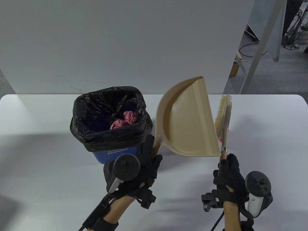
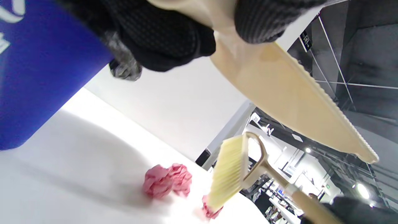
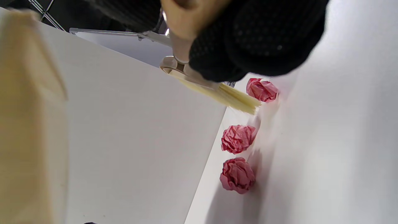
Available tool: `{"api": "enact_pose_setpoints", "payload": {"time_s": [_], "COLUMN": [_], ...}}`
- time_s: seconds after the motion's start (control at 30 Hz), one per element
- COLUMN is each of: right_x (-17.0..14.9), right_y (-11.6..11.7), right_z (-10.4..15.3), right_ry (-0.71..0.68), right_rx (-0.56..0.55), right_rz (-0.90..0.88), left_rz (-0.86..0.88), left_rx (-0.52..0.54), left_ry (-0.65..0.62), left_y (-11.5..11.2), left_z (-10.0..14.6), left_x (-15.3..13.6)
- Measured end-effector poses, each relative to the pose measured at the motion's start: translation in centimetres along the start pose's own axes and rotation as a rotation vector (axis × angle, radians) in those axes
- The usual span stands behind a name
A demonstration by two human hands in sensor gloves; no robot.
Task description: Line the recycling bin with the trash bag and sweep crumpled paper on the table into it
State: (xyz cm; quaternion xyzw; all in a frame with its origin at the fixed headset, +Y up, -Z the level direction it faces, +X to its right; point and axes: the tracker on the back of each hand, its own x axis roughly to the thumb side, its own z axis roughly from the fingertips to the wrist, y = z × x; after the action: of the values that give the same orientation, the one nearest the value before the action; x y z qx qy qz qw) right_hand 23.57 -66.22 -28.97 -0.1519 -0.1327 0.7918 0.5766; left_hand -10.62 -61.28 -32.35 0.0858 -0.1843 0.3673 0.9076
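Observation:
A blue recycling bin (image 1: 113, 154) lined with a black trash bag (image 1: 108, 137) stands left of centre, with two pink crumpled paper balls (image 1: 125, 119) inside. My left hand (image 1: 148, 156) grips the handle of a beige dustpan (image 1: 190, 120), held tilted above the table beside the bin. My right hand (image 1: 227, 173) grips the wooden handle of a brush (image 1: 222, 115), its bristles (image 3: 233, 98) near the table. Three pink paper balls (image 3: 238, 138) lie on the table in the right wrist view, one (image 3: 262, 89) by the bristles. The dustpan hides most of them in the table view.
A white wall panel (image 1: 120, 43) rises behind the white table (image 1: 48, 156). At the far right stand a leaning grey board (image 1: 264, 36) and cables on the floor beyond the table edge.

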Motion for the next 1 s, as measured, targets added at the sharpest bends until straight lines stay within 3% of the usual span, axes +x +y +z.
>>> {"api": "enact_pose_setpoints", "payload": {"time_s": [0.17, 0.33, 0.5, 1.0], "right_x": [0.1, 0.2, 0.1, -1.3], "right_y": [-0.7, -0.8, -0.4, 2.3], "right_z": [-0.2, -0.1, -0.5, -2.1], "right_ry": [-0.021, -0.029, -0.022, 0.040], "right_rx": [-0.042, -0.104, -0.144, -0.065], "right_rz": [-0.014, 0.092, 0.261, 0.519], "left_rz": [0.035, -0.051, -0.063, -0.241], "left_rx": [-0.080, -0.130, -0.211, -0.353], "left_ry": [0.059, 0.120, 0.262, 0.418], "left_y": [-2.7, -3.5, -4.3, -6.2], "left_z": [0.6, 1.1, 2.0, 2.2], "left_x": [-2.8, -3.7, -3.8, -4.2]}}
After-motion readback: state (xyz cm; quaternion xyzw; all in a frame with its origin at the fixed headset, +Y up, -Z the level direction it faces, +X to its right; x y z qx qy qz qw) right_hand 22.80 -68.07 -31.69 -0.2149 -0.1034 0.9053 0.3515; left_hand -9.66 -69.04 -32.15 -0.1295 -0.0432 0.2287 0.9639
